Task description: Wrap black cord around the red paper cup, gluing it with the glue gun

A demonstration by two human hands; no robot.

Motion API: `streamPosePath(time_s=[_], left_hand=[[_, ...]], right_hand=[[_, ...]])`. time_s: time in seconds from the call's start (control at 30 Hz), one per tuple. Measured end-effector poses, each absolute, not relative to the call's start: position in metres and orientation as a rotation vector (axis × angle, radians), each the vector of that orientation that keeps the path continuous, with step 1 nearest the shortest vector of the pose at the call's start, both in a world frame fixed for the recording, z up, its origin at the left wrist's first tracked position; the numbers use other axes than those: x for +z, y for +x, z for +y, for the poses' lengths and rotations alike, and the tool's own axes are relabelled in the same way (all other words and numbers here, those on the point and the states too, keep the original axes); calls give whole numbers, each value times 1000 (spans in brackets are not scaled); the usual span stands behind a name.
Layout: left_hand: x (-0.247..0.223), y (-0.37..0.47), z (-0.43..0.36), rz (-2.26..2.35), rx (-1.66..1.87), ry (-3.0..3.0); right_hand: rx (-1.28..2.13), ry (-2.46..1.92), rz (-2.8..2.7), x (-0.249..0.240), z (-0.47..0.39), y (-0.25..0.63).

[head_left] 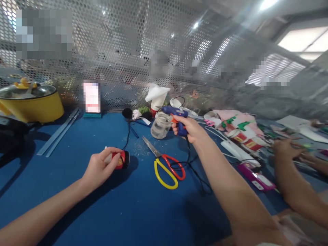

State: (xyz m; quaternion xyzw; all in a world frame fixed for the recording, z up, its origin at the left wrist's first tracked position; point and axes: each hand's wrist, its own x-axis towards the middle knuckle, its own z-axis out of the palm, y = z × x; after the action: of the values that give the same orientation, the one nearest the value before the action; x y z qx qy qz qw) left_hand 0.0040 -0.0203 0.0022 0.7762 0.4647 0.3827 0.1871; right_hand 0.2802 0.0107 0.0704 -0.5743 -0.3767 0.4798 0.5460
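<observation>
My left hand [104, 167] is closed around a small red and black cylinder [124, 160], which lies on its side on the blue table [77, 212]. A black cord runs from the cylinder up to a black yarn ball [127, 113]. In my right hand [188, 128] is a blue glue gun [174, 110] with an orange trigger, its nozzle pointing left above a clear jar [161, 126]. Scissors [159, 155] with one yellow and one red handle lie open between my hands. The glue gun's black cable trails down over the red handle.
A yellow pot [38, 106] and translucent sticks [57, 133] are at the left. A lit phone [92, 98] stands behind. On the right are a white power strip [239, 153], a purple box [255, 177], pink cloth [242, 121] and another person's arms [289, 171]. Perforated metal closes the back.
</observation>
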Motion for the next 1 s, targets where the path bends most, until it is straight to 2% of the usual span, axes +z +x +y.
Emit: streamPosePath(time_s=[0.33,0.4,0.53,0.63,0.67,0.7,0.8,0.9,1.0], left_hand=[[2,2,-21,1253,1078,2302],[2,3,-22,1234,1099,2342],[3,4,-25,1117,1191,2402],[5,4,-25,978,1279,2490],[6,4,-25,939,1304,2527],[6,4,-25,911,1320,2564],[8,4,-27,847,1313,2665],[9,5,-30,755,1282,2746],[9,7,-33,694,1264,2773]], right_hand=[[1440,-1576,-900,67,40,292],[1270,-1695,-1057,70,33,297],[560,-1919,-1301,83,6,304],[222,-1704,-1434,91,-16,285],[222,-1638,-1490,90,-22,272],[312,-1566,-1580,86,-26,257],[893,-1406,-1953,66,-24,207],[1184,-1384,-1945,42,-13,173],[1488,-1194,-1670,28,-6,162]])
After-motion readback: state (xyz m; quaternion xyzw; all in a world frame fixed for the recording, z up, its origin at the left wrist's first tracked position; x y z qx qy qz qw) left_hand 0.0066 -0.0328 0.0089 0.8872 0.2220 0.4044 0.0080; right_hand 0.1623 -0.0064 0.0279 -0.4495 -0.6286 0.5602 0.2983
